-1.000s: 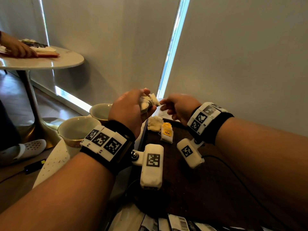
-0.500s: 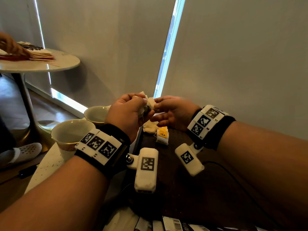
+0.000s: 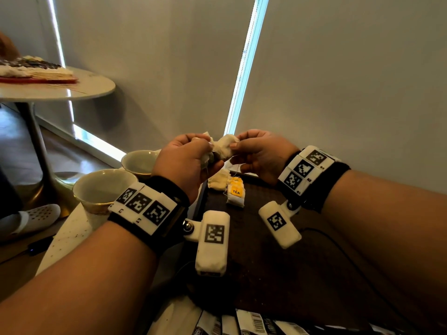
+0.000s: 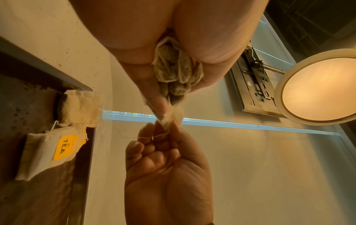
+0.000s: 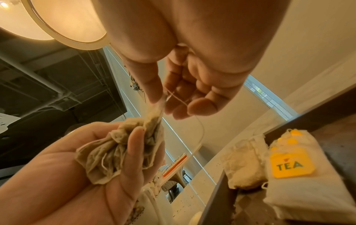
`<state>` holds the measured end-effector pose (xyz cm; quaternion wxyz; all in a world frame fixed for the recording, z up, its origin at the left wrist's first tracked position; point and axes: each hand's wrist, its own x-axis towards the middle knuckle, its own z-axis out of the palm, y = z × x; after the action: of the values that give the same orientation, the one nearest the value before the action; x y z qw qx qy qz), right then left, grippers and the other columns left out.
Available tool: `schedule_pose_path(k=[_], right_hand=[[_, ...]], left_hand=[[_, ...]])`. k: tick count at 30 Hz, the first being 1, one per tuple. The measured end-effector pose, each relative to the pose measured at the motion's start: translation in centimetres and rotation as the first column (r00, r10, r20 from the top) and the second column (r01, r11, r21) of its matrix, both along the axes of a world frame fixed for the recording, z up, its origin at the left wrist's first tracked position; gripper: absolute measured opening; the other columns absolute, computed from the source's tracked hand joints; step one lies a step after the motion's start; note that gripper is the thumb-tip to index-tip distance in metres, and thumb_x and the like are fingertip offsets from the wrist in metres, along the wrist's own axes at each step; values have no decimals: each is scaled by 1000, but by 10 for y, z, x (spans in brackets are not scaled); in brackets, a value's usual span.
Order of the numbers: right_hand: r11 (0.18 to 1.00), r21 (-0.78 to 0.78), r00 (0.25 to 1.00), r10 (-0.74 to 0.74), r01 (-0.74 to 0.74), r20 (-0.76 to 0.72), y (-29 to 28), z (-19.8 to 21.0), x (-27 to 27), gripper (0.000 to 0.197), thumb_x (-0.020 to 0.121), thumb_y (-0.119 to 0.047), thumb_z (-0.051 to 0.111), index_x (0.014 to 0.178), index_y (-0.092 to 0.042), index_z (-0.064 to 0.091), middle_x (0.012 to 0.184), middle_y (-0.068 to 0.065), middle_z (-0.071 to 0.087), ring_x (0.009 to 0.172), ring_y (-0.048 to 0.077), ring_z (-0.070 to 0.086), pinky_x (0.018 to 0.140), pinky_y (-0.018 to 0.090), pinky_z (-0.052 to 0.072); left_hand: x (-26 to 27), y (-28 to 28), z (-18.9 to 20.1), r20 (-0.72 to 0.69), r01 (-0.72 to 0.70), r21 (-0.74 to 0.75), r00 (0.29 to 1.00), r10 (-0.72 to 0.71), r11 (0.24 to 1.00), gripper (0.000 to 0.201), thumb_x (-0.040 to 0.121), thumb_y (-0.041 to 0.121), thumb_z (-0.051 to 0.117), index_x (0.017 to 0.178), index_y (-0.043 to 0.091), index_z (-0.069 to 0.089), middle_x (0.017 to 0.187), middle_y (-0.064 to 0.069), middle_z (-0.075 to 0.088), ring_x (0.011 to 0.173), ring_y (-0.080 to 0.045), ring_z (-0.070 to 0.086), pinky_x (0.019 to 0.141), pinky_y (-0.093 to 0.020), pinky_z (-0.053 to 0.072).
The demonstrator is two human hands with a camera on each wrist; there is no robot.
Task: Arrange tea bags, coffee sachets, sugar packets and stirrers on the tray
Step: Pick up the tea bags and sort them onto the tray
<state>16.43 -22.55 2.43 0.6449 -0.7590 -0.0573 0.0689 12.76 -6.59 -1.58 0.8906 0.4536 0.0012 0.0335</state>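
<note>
My left hand [image 3: 191, 158] grips a crumpled bunch of tea bags [image 5: 115, 153] above the far left corner of the dark tray [image 3: 278, 274]. My right hand [image 3: 254, 153] pinches the corner of one tea bag [image 3: 226, 147] from that bunch between thumb and forefinger, its thin string [image 5: 200, 132] trailing over my fingers. In the left wrist view the bunch [image 4: 175, 71] sits in my left palm and the pinched corner [image 4: 169, 120] is stretched between the hands. On the tray lie a plain tea bag [image 3: 219, 181] and one with a yellow TEA tag [image 3: 235, 192].
Two pale cups [image 3: 101, 187] [image 3: 140, 162] stand on the white table left of the tray. Several sachets [image 3: 242, 325] lie along the near edge. A round side table [image 3: 60, 88] with another tray stands at the far left. A wall and blinds close off the back.
My right hand has taken hold of a tea bag at the bunch and drawn it a little to the right. Both hands have risen slightly.
</note>
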Motion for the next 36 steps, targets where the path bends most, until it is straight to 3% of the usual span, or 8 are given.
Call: schedule_pose_path(k=[6, 10, 18, 22, 26, 31, 34, 36], right_hand=[[997, 18, 996, -71, 71, 44, -3, 4, -1, 9, 89, 0, 62, 96, -5, 62, 76, 10, 70, 68, 23, 68, 61, 32, 52], [998, 15, 997, -64, 64, 33, -5, 6, -4, 11, 90, 1, 58, 97, -7, 61, 80, 11, 68, 69, 23, 70, 62, 32, 54], [997, 26, 998, -68, 68, 9, -9, 8, -7, 39, 90, 11, 53, 112, -16, 71, 107, 15, 68, 70, 26, 73, 57, 30, 54], [986, -104, 991, -125, 129, 41, -11, 7, -5, 32, 90, 11, 53, 108, -10, 70, 105, 15, 69, 70, 23, 73, 57, 29, 56], [926, -320, 980, -190, 199, 60, -14, 10, 2, 18, 91, 3, 59, 93, -13, 67, 98, 13, 72, 81, 26, 74, 62, 31, 59], [806, -519, 959, -245, 284, 144, -26, 10, 9, 16, 89, -6, 61, 89, -20, 69, 92, 6, 69, 71, 15, 64, 53, 24, 47], [853, -479, 977, -203, 210, 66, -21, 8, 8, 14, 90, -1, 58, 92, -11, 68, 87, 12, 67, 62, 17, 62, 51, 25, 47], [890, -442, 991, -131, 115, -6, -14, 7, 8, 15, 92, 2, 55, 92, -8, 66, 84, 15, 67, 60, 18, 66, 57, 28, 54]], left_hand=[[-2, 0, 0, -2, 0, -1, 1000, 0, 1000, 19, 95, -2, 55, 111, 7, 59, 114, -14, 62, 95, -30, 69, 67, -30, 61], [-1, -1, 0, 1, -14, 7, 1000, 14, 1000, 17, 95, -2, 54, 110, 6, 59, 110, -11, 62, 95, -28, 68, 70, -31, 63], [0, -1, 0, 5, -41, 0, 999, 41, 999, 14, 94, -2, 55, 103, 8, 60, 112, -13, 60, 97, -29, 66, 67, -29, 61], [0, -1, 1, 18, -54, -20, 998, 54, 998, 14, 94, -3, 55, 103, 7, 59, 110, -13, 60, 97, -30, 66, 67, -29, 60], [0, 0, 2, 55, -71, -39, 996, 74, 997, 14, 94, -3, 54, 103, 7, 59, 105, -12, 61, 96, -29, 66, 69, -30, 61], [-2, 0, 4, 79, -83, -51, 993, 86, 995, 14, 95, -4, 54, 97, 9, 59, 103, -12, 62, 96, -28, 67, 70, -30, 61], [-1, 0, 4, 87, -82, -58, 992, 87, 995, 15, 94, -4, 54, 95, 10, 59, 103, -11, 62, 96, -28, 67, 70, -30, 61], [-1, 0, 4, 89, -77, -67, 993, 83, 995, 15, 95, -5, 54, 95, 9, 59, 102, -11, 62, 95, -28, 67, 69, -30, 61]])
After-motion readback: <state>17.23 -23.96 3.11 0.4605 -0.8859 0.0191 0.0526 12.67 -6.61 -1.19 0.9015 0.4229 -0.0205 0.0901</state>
